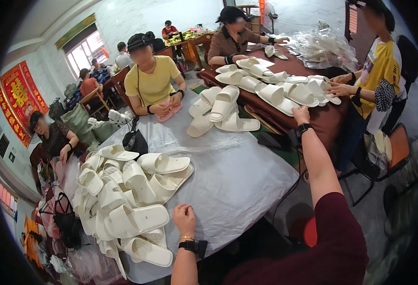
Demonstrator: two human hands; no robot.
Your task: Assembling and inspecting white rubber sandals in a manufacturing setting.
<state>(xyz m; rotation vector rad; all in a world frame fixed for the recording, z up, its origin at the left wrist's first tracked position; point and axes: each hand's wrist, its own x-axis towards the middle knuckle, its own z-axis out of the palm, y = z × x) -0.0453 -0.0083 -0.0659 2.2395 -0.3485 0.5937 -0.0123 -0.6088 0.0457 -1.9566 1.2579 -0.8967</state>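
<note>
My right hand (301, 117) reaches across to the brown-covered table and grips the near end of a white slipper (276, 95). Several more white slippers lie in rows beside it there. My left hand (184, 219), fingers curled with nothing visible in them, rests on the grey-covered table by a large heap of white slippers (133, 220). Farther back on this table sits a smaller stack of white slippers (224, 105). A person in yellow and white at the right has both hands (338, 85) at the rows of slippers.
A person across the grey-covered table (237, 175) handles a pink item (167, 110). Another sits behind the brown-covered table (335, 124), near clear plastic bags (324, 47). A chair (399, 145) stands at the right; a red stool (310, 232) is below my right arm.
</note>
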